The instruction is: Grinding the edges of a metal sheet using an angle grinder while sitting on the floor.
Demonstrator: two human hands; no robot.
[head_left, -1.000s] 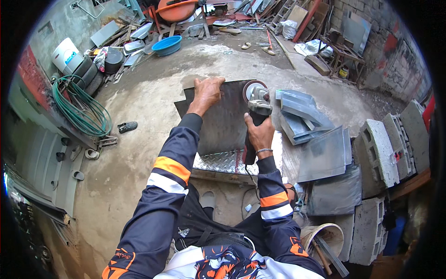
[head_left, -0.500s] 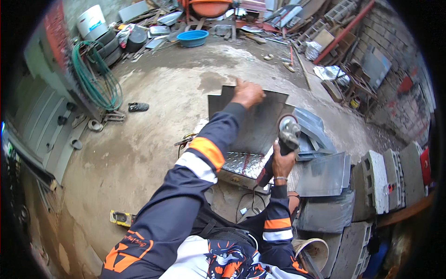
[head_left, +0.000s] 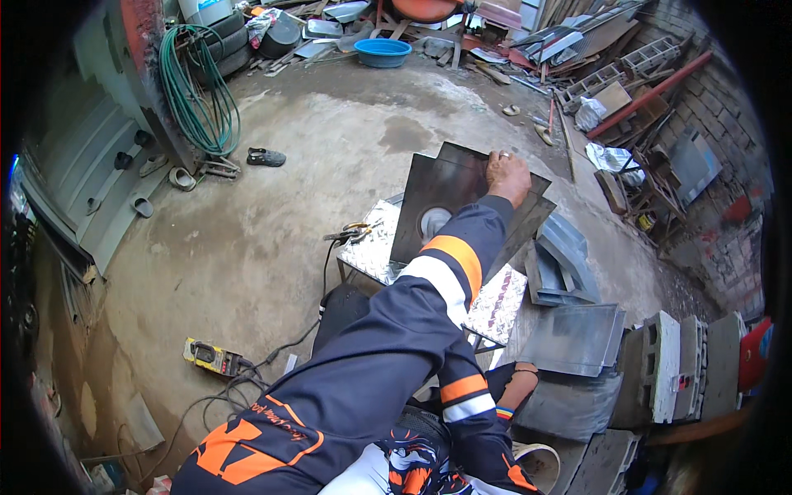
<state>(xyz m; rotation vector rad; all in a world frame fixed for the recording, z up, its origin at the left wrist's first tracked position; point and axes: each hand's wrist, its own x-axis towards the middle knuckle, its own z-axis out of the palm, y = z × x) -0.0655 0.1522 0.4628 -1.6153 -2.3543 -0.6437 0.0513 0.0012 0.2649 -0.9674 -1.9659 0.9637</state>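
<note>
Head view: the left hand [head_left: 507, 176] grasps dark sheet metal [head_left: 458, 183] by its upper edge over a checker-plate table [head_left: 379, 237]; the left sleeve [head_left: 371, 330] hides the right hand, whose grip I cannot tell. A grinder disc [head_left: 434, 219] suggests grinding is underway, the remainder unclear.

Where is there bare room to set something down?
On the floor between the dark shoe and blue basin, and between that shoe and the yellow-and-black device. It is crowded right of the dark metal sheet that the left hand holds: bent metal pieces, flat sheets and concrete blocks.
</note>
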